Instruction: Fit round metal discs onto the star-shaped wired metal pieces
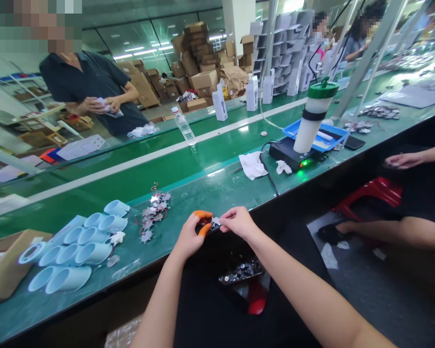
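Orange-covered fingers [203, 214] of the left hand [190, 237] curve around a small silvery piece [216, 221], finger and thumb closed on it near the centre of the frame, at the near edge of the green bench [217, 193]. From the right, the right hand [240, 223] meets it, thumb and fingertip pinched together on its edge. Left of the 2 hands lies a cluster of star-shaped metal pieces [154, 212] with red wires; farther to the lower left, light-blue cups [94, 253] rest on their sides beside 1 flat silver disc [113, 261]. Below the hands, lower centre, a dark tray [239, 278] holds small round pieces. Right of centre, a black box [286, 153] shows green light.
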A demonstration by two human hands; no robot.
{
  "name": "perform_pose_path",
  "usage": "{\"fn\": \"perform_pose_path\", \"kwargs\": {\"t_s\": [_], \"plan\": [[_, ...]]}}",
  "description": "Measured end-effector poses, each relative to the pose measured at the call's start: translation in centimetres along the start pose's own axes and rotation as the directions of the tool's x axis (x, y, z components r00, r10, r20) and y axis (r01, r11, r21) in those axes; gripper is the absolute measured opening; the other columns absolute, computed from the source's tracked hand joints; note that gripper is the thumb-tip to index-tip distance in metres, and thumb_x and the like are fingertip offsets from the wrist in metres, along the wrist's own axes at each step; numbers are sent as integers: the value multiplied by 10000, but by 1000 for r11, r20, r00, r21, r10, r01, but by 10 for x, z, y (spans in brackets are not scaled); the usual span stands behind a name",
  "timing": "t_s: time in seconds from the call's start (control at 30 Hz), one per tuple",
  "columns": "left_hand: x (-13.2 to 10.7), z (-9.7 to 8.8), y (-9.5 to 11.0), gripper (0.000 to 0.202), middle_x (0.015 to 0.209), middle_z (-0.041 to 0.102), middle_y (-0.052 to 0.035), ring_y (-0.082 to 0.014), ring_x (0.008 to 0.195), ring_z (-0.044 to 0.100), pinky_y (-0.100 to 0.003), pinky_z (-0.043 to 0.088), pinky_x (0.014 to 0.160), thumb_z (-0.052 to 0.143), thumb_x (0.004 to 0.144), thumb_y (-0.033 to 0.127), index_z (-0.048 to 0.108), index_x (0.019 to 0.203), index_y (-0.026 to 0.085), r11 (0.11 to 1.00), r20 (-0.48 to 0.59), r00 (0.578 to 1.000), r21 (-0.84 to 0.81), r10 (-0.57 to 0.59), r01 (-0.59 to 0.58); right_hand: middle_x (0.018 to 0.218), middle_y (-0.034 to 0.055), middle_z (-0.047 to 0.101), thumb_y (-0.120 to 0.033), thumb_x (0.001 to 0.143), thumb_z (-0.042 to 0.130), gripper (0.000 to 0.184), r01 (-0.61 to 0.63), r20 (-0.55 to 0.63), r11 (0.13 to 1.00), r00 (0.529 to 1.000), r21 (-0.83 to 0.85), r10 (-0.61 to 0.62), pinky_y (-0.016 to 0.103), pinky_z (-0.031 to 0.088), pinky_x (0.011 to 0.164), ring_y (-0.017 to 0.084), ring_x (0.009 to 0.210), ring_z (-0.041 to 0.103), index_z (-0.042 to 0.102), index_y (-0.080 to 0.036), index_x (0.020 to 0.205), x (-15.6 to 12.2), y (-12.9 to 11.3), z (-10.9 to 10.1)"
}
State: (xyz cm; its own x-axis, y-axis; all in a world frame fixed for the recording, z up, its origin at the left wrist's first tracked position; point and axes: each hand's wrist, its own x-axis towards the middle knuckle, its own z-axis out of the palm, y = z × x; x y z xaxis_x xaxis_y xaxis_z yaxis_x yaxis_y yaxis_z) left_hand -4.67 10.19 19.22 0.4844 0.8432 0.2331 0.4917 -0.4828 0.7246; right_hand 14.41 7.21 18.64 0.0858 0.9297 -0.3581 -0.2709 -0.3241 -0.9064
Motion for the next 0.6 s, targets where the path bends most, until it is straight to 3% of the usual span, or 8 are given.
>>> {"fn": "perform_pose_path", "kwargs": {"t_s": [0.2,0.33,0.5,0.6], "plan": [[0,6,1,278,1159,627,-103,-248,1077,617,-435,544,960,529,916,153,672,1147,213,989,28,998,130,64,-67,546,34,721,-151,713,794,81,84,7,946,996,-313,-86,208,479,458,176,521,701,727,-165,670,-1,2,-7],[2,7,2,334,1154,622,-113,-270,1137,579,-483,487,1042,507,922,140,656,1215,202,971,60,995,220,80,-92,579,39,737,-181,739,776,70,122,35,922,992,-368,-118,209,485,490,170,546,705,736,-159,685,-1,2,-9],[11,0,-1,314,1109,596,-89,-231,1007,618,-438,528,950,522,957,260,664,1234,217,996,108,993,80,-54,46,587,49,740,-137,759,750,72,64,28,938,998,-342,-57,220,517,525,169,535,704,722,-148,693,-1,-1,-7],[16,-3,-7,282,1050,610,-77,-223,914,625,-418,539,866,573,932,338,697,1148,206,989,53,988,-32,-142,144,586,48,739,-119,755,747,79,65,32,945,998,-320,-58,227,537,546,179,551,717,708,-151,694,-1,-2,-6]]}}
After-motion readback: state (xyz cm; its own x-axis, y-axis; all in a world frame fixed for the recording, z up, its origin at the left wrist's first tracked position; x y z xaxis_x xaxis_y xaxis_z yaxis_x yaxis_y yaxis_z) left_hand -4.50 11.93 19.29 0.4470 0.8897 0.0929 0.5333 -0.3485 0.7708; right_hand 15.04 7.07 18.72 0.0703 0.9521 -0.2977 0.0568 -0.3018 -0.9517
